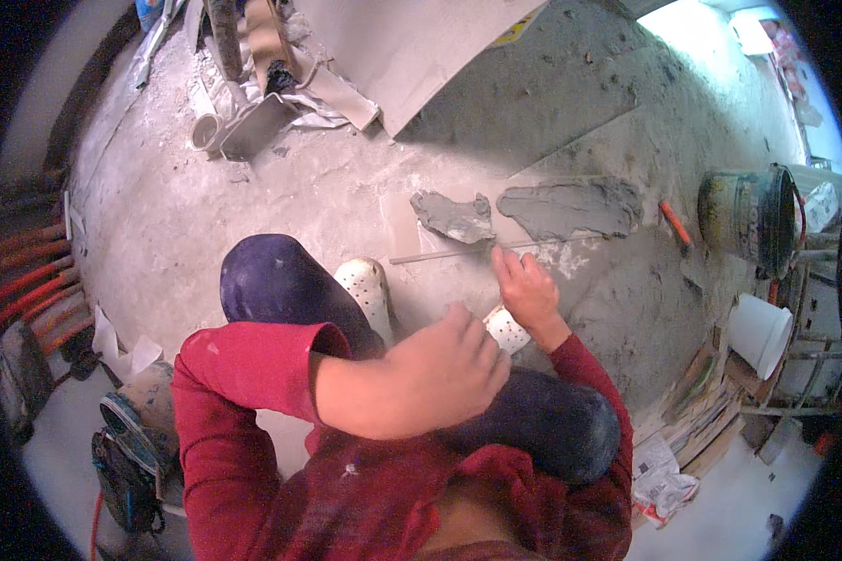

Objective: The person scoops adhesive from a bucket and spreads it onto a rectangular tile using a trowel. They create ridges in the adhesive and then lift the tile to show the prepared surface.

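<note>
I squat before a flat grey slab (400, 213) on the floor that bears two lumps of wet grey mortar, a smaller mortar patch (454, 217) and a longer mortar patch (571, 209). A thin straight edge (430, 256) runs along the slab's near side. My right hand (530, 292) is at this edge, just below the smaller patch, its fingers drawn together; whatever they pinch is too small to make out. My left hand (440, 369) lies across over my right knee, fingers curled in, and what is inside them is hidden.
An orange-handled tool (674, 222) lies right of the mortar, near a dirty dark bucket (744, 213). Beyond stands a white bucket (758, 335). A large board (393, 56) leans at the back, with scrap (262, 122) beside it. Orange pipes (33, 285) line the left wall.
</note>
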Motion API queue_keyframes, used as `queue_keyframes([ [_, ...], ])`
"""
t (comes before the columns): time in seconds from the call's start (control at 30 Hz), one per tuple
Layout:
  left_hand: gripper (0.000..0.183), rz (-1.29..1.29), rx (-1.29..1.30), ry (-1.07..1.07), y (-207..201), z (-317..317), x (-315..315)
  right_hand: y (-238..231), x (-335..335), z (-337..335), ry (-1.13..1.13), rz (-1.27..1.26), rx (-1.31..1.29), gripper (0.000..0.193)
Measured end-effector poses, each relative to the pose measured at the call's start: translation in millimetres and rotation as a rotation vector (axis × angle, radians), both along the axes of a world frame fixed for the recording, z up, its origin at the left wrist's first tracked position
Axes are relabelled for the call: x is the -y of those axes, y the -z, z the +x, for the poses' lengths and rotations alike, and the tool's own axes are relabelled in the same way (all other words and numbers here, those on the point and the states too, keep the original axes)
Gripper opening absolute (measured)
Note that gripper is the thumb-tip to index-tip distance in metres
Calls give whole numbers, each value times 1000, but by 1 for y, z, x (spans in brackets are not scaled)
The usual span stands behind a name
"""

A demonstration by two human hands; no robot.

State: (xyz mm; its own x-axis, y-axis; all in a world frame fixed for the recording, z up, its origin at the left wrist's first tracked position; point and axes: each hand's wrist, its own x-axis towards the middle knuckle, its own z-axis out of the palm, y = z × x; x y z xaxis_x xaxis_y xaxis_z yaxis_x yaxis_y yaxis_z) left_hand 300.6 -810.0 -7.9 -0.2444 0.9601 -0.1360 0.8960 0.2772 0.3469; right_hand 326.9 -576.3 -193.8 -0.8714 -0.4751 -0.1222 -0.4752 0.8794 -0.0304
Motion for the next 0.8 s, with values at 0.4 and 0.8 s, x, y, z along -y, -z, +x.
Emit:
queue_keyframes([
  [0.4, 43, 51, 10, 49, -4, 3, 2, -41, -27, -5, 381, -471, 309, 29],
  [0.8, 53, 21, 9, 34, 0, -4, -4, -27, -36, -35, 228, -107, 499, 39],
])
